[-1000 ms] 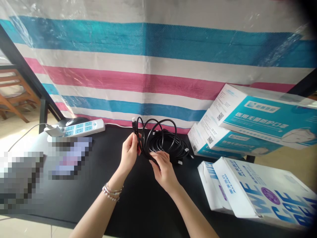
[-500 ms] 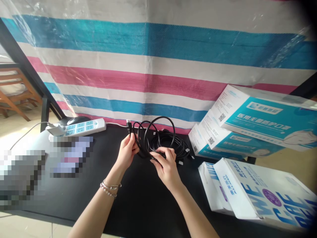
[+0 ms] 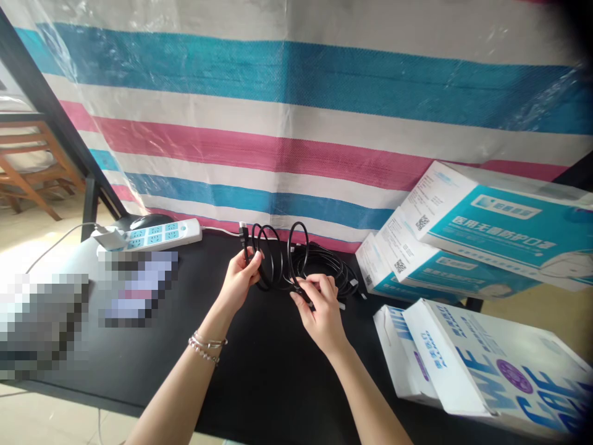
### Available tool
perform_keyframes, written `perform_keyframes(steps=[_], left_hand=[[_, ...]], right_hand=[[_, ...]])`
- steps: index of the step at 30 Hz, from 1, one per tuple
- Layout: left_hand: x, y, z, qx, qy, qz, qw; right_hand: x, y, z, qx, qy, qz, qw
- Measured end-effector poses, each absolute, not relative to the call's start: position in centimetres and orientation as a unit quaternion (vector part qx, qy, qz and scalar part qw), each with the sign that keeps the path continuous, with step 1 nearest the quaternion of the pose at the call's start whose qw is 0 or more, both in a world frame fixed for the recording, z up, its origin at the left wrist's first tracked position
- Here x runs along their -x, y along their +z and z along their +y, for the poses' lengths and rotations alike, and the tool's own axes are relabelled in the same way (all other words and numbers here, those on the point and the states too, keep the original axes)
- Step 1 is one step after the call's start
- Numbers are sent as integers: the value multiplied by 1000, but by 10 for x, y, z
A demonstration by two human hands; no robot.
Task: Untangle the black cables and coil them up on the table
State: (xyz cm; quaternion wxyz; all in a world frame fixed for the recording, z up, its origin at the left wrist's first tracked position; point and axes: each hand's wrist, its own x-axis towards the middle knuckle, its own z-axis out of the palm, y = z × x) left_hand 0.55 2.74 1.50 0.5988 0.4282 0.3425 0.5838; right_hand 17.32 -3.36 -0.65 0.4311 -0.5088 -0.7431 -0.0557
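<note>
The left hand (image 3: 241, 278) and right hand (image 3: 319, 303), set apart, each pinch the black cable (image 3: 280, 261); its loops run left to right between them over the worktop (image 3: 271, 364). The right hand (nearer the coiled bundle (image 3: 345, 272)) grips opposite the connector (image 3: 243, 231).

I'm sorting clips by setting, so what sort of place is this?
Probably a makeshift indoor workspace: there is a black desk, a power strip on it, and a striped plastic sheet behind it like a screen.
</note>
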Motion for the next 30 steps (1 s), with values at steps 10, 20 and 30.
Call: perform_keyframes(steps=[10,20,30], left_hand=[[-1,7,34,-431,641,333,541],[2,13,30,-549,613,374,428],[-9,11,18,-587,541,303,520]], right_hand=[[-180,-7,-31,524,-109,-735,416],[-186,-14,-26,542,-85,-686,478],[-174,-7,-30,496,22,-709,500]])
